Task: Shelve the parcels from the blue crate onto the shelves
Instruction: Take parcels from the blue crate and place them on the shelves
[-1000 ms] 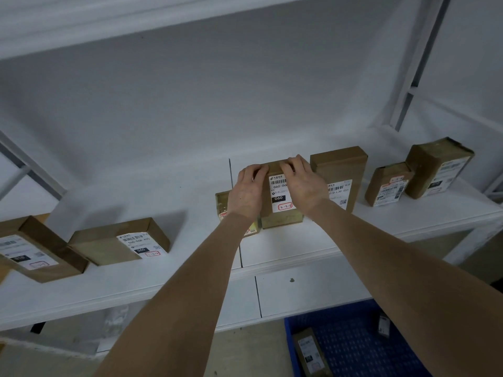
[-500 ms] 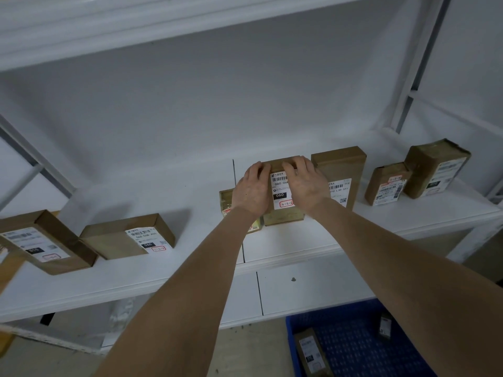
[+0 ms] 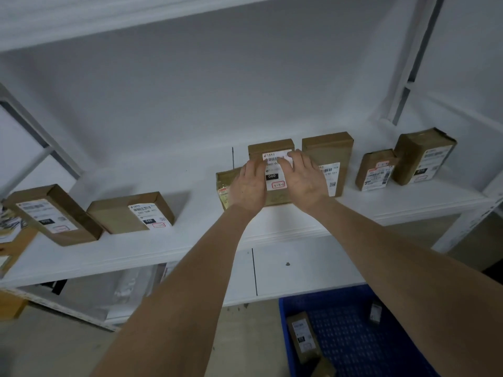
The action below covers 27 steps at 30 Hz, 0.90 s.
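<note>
A brown parcel point(image 3: 275, 170) with a white label marked "060" is seen standing upright on the white shelf point(image 3: 141, 248), near its middle. Both hands are raised in front of it with fingers spread and loose, nothing being gripped. The left hand point(image 3: 249, 187) is placed at the parcel's left edge and the right hand point(image 3: 306, 180) at its right, the fingertips point(image 3: 295, 156) of the right lying over the barcode at the top of the label; whether the palms touch the cardboard cannot be told.

A lower, glossy yellowish packet point(image 3: 223, 190) is partly hidden behind the left hand, just beside the central parcel. To the right, a taller brown box point(image 3: 328, 156) is stood close against it, followed by a small labelled box point(image 3: 377, 170) and a larger taped box point(image 3: 424, 156) touching each other near the shelf's right end. Further left, well apart from the hands, a flat box point(image 3: 130, 213) and a tilted box point(image 3: 51, 214) are laid with labels facing up.

Below the shelf, at the lower right, the blue crate point(image 3: 351, 338) is seen on the floor, with one long brown parcel point(image 3: 302, 336) and a small dark packet point(image 3: 377, 312) lying inside it.
</note>
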Tool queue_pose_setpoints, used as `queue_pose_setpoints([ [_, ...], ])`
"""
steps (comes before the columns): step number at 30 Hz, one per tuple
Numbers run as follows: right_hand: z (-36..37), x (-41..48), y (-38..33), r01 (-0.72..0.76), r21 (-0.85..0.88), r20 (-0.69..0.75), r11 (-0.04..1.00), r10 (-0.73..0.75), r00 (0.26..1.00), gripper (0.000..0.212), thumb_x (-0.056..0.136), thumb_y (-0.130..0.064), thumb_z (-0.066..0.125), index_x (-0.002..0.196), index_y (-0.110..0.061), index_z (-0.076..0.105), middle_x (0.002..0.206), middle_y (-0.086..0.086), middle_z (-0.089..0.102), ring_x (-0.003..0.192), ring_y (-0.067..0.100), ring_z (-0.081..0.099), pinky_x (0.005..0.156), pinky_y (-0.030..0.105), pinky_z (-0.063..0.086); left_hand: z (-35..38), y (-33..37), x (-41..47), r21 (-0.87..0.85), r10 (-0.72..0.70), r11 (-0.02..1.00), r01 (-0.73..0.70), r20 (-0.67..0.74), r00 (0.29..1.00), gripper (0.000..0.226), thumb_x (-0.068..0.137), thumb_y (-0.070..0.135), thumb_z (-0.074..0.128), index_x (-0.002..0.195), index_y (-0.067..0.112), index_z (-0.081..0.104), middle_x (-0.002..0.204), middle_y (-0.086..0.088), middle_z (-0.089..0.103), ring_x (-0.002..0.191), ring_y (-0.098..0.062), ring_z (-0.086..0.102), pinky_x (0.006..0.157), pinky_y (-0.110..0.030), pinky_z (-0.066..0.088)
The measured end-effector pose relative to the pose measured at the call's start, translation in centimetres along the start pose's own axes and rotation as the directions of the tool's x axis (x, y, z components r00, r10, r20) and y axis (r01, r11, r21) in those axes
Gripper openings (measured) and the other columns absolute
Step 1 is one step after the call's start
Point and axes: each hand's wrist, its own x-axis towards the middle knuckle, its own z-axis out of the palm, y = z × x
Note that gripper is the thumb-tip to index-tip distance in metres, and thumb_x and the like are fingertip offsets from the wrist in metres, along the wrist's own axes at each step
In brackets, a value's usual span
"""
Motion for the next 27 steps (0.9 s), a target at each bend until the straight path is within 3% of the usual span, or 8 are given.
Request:
queue_pose_setpoints([
  [3, 0.6, -2.4, 0.4, 0.014, 0.009, 0.001, 1.0, -0.014, 1.0, 0.068, 0.074, 0.002, 0.066, 0.137, -0.006, 0.043, 0.138, 0.02, 0.04, 0.13, 0.037, 0.036, 0.102, 0.045, 0.037, 0.9, 1.1, -2.0, -0.007, -0.002, 1.0, 0.002, 0.004, 1.0, 0.063, 0.086, 0.004, 0.05, 0.144, 0.01, 0.029, 0.144, -0.011, 0.031, 0.125, -0.028, 0.039, 0.09, -0.036, 0.045],
  [10, 3.0, -8.3, 1.6, -0.09, 0.053, 0.042, 0.995, 0.088, 0.995, 0.074, 0.056, 0.008, 0.074, 0.125, -0.006, 0.051, 0.121, 0.021, 0.053, 0.117, 0.039, 0.051, 0.089, 0.044, 0.049, 4.2, 3.3, -5.8, 0.01, 0.013, 1.0, -0.014, 0.099, 0.995, 0.063, 0.084, 0.003, 0.051, 0.143, 0.013, 0.029, 0.146, -0.009, 0.029, 0.127, -0.027, 0.04, 0.089, -0.034, 0.045],
  [16, 4.4, -13.7, 3.0, -0.151, 0.008, 0.286, 0.989, 0.142, 0.948, 0.069, 0.088, -0.011, 0.058, 0.148, -0.014, 0.024, 0.151, 0.012, 0.023, 0.142, 0.027, 0.018, 0.111, 0.035, 0.027, 8.4, 5.3, -8.7, -0.03, 0.06, 0.998, -0.054, 0.27, 0.961, 0.067, 0.087, 0.009, 0.055, 0.146, 0.014, 0.024, 0.151, -0.009, 0.021, 0.137, -0.026, 0.027, 0.105, -0.034, 0.034],
  [27, 10.8, -22.0, 8.4, -0.277, 0.027, 0.506, 0.96, 0.226, 0.832, 0.069, 0.09, -0.012, 0.057, 0.149, -0.017, 0.02, 0.152, 0.01, 0.019, 0.14, 0.025, 0.02, 0.108, 0.033, 0.03, 17.0, 10.7, -13.7, -0.09, 0.029, 0.996, 0.019, 0.503, 0.864, 0.068, 0.088, 0.008, 0.054, 0.147, 0.015, 0.022, 0.153, -0.009, 0.016, 0.136, -0.024, 0.027, 0.103, -0.034, 0.036],
])
